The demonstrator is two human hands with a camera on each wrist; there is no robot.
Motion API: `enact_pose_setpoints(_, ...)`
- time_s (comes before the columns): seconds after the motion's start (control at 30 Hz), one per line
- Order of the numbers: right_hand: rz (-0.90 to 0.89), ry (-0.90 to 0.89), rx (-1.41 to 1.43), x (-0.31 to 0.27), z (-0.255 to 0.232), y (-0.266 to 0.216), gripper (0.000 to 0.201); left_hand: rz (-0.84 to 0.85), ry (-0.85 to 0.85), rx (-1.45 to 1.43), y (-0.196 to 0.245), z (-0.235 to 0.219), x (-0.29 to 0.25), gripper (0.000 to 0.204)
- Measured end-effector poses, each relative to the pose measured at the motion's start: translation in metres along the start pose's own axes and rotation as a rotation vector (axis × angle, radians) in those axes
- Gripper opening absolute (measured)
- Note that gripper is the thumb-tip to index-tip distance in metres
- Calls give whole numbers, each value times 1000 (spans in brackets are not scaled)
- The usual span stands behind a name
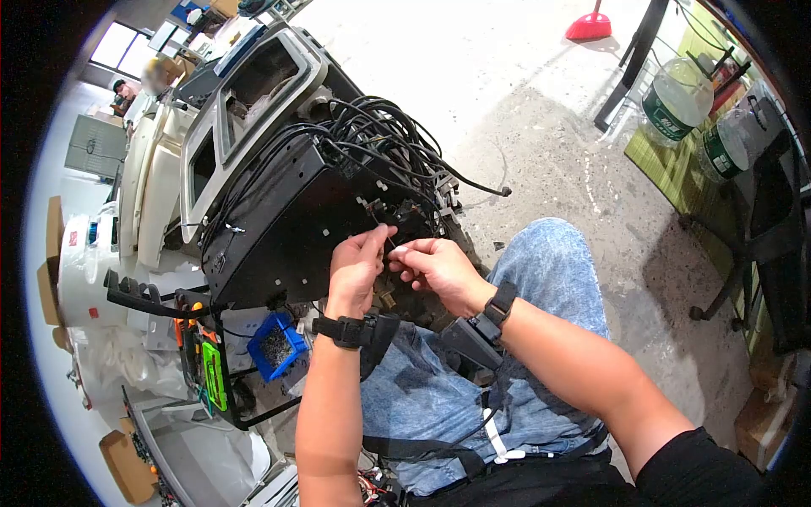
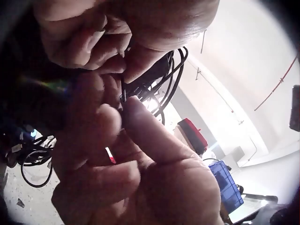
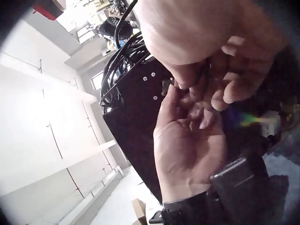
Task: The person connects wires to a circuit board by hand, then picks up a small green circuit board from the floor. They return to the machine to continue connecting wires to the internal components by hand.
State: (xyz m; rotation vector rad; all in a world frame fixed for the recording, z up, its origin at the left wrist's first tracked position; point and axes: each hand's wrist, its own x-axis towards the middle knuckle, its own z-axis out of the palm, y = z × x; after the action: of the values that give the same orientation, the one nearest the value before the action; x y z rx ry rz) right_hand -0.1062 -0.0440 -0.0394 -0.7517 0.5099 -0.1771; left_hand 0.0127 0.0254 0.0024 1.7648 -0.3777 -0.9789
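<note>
Close together in front of a black metal housing (image 1: 283, 224), both hands work on one thin black cable (image 2: 124, 89). Thumb and fingers of my left hand (image 1: 355, 269) pinch it. My right hand (image 1: 443, 272) pinches the same cable just beside, fingertips almost meeting the left ones. Curled fingers hide most of the cable, and its end does not show. A thick bundle of black cables (image 1: 380, 127) spills over the housing's top and side, above the hands. Small metal connectors (image 1: 448, 193) sit at the housing's right edge.
A blue bin (image 1: 277, 346) of small dark parts stands lower left, near a bright green tool (image 1: 214, 376) on a rack. At the right, large plastic bottles (image 1: 676, 106) stand by a black chair (image 1: 773, 245). A red broom (image 1: 589, 27) rests on the floor.
</note>
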Motion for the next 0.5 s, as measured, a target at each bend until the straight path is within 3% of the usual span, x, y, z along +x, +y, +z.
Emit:
enact_pose_setpoints(0.2,-55,89,-88,-1,2,-5,16,-113,117,-277,-4,-5,14,31)
enact_pose_setpoints(0.4,-107,181,-139,4,1,0,14,-107,19,-520,-11,-8,23,31)
enact_pose_setpoints(0.5,-116,174,-139,5,1,0,15,-191,-80,-694,-14,-9,28,30)
